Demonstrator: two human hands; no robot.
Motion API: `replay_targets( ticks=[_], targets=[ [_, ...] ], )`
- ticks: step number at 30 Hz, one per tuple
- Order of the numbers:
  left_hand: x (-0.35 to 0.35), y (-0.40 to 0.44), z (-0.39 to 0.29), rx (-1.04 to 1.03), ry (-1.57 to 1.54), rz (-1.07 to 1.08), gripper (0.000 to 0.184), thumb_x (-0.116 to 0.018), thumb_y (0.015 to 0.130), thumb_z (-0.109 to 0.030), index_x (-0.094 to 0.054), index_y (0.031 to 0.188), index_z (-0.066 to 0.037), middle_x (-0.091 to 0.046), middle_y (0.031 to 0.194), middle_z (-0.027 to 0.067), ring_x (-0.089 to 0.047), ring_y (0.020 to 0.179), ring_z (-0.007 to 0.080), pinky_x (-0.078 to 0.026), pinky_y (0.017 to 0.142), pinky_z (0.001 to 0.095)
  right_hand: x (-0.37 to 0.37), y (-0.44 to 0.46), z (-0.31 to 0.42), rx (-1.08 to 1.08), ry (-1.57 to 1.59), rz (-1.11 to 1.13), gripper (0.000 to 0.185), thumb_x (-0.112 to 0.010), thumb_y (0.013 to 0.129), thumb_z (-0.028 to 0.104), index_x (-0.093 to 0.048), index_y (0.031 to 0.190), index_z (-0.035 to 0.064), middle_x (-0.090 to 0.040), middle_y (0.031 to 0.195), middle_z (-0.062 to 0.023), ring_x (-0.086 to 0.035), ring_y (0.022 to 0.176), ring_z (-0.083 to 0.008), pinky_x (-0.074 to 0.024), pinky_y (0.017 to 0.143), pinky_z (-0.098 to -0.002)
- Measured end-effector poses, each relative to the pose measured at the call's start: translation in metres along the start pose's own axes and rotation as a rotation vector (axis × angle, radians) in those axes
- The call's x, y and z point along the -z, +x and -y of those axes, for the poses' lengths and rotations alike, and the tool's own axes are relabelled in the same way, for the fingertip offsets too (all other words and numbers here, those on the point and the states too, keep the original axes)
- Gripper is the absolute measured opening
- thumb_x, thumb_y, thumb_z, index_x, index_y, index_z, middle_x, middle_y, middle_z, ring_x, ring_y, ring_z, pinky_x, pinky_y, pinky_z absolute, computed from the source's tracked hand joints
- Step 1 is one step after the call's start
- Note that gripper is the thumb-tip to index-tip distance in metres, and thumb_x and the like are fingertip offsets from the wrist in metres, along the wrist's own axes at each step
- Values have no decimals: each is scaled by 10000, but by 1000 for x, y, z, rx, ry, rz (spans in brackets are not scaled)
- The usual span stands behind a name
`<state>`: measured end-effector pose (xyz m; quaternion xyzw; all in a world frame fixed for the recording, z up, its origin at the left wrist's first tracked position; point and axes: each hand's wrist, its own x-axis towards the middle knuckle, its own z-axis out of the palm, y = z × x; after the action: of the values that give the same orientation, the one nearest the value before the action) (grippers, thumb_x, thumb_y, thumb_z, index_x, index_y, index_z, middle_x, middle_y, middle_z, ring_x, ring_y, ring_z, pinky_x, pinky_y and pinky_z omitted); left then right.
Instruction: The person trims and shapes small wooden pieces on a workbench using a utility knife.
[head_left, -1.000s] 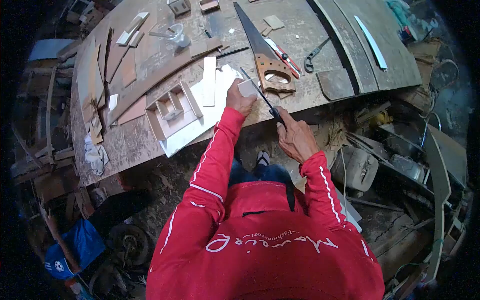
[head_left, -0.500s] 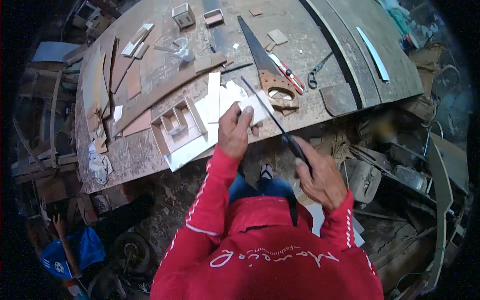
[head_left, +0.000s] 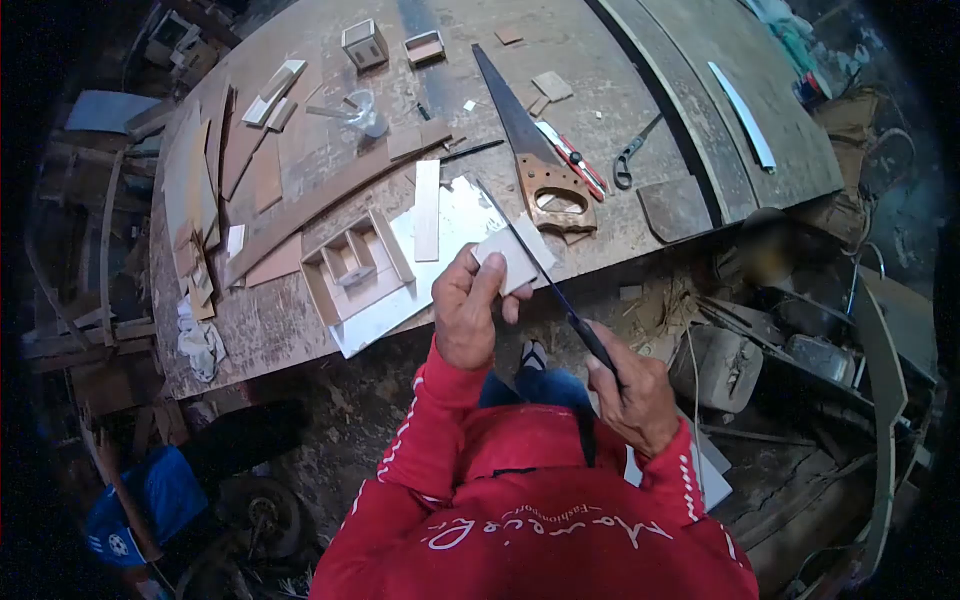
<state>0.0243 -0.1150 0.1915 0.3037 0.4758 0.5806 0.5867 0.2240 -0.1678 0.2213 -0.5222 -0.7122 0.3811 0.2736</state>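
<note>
My left hand [head_left: 466, 310] is closed on a small pale wooden piece [head_left: 507, 262], thumb on top, held above the table's front edge. My right hand [head_left: 634, 392] is wrapped round the black handle of a slim dark file [head_left: 565, 308]. The file's long narrow blade lies along the right edge of the wooden piece. Left of my hands, a small wooden box with dividers [head_left: 396, 243] rests on a white sheet [head_left: 375, 330]. A narrow pale strip [head_left: 427, 212] lies on that sheet too.
On the worn worktable [head_left: 270, 345] lie a handsaw [head_left: 522, 140], a red cutter knife [head_left: 572, 158], scissors [head_left: 628, 160], a plastic cup [head_left: 368, 117] and a long wooden board [head_left: 320, 205]. Two small boxes stand at the back. At lower left is a person in blue [head_left: 150, 505].
Both hands have shifted slightly toward my body with the file and the wooden piece. The file has slid down along the piece's edge, and my right hand is lower.
</note>
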Motion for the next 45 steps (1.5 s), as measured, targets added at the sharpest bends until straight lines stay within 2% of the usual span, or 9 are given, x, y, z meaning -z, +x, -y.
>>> replay_targets(
  ticks=[5,6,13,18,21,22,28,37,45],
  targets=[
    [19,15,36,-51,199,-31,224,-492,1010,-188,-569,1055,18,-664,833,106,-542,584,82,-430,502,216,-45,-3,-20,30,-32,-234,363,-574,889,24,-578,1252,26,-690,921,-225,-687,745,-380,-535,630,-418],
    [24,21,49,-259,478,-81,188,-482,1005,-154,-566,1016,14,-624,746,61,-556,583,90,-442,508,240,-47,-3,-22,5,-32,-232,361,-543,909,40,-570,1268,21,-693,849,-200,-688,694,-344,-531,614,-389],
    [58,56,82,-50,328,-21,201,-554,966,-156,-514,1020,34,-580,693,64,-594,574,123,-459,506,278,-39,9,-30,-391,381,-156,370,-491,969,141,-553,1314,22,-585,632,-64,-561,524,-114,-464,515,-296],
    [84,106,117,-36,546,17,135,-550,906,-50,-465,976,28,-648,736,174,-661,573,208,-511,493,316,-58,9,-58,-351,-34,-56,620,-481,929,97,-327,1501,281,-548,624,-208,-565,541,-323,-475,605,-398],
    [87,119,124,50,681,-30,114,-553,893,-38,-468,941,21,-656,788,215,-663,573,214,-513,504,345,-72,8,-71,-287,-67,12,651,-500,909,98,-321,1504,288,-546,631,-211,-570,541,-327,-458,587,-407],
    [89,125,123,164,682,-33,162,-584,864,-77,-481,938,24,-650,838,265,-683,672,300,-528,593,408,-67,7,-67,-344,-72,118,633,-474,917,140,-312,1502,321,-557,665,-269,-592,609,-434,-458,643,-488],
    [89,129,124,30,1030,-118,386,-645,803,-184,-470,1086,12,-644,857,263,-637,879,448,-496,795,473,-84,18,-79,-339,-58,51,622,-478,920,146,-324,1494,328,-529,619,-265,-576,570,-429,-446,615,-482],
    [73,113,104,-82,1039,-29,339,-631,829,-146,-451,1092,-33,-634,837,244,-629,811,440,-487,726,490,-83,22,-77,-374,31,-19,594,-482,928,131,-356,1481,310,-582,660,-252,-596,607,-438,-458,610,-478],
    [70,96,120,-730,1414,-72,124,-612,806,-64,-567,921,-72,-578,823,130,-564,853,346,-448,715,430,-75,15,-87,-374,59,-49,578,-475,940,137,-353,1492,262,-580,650,-218,-606,582,-382,-474,611,-432]
  ],
)
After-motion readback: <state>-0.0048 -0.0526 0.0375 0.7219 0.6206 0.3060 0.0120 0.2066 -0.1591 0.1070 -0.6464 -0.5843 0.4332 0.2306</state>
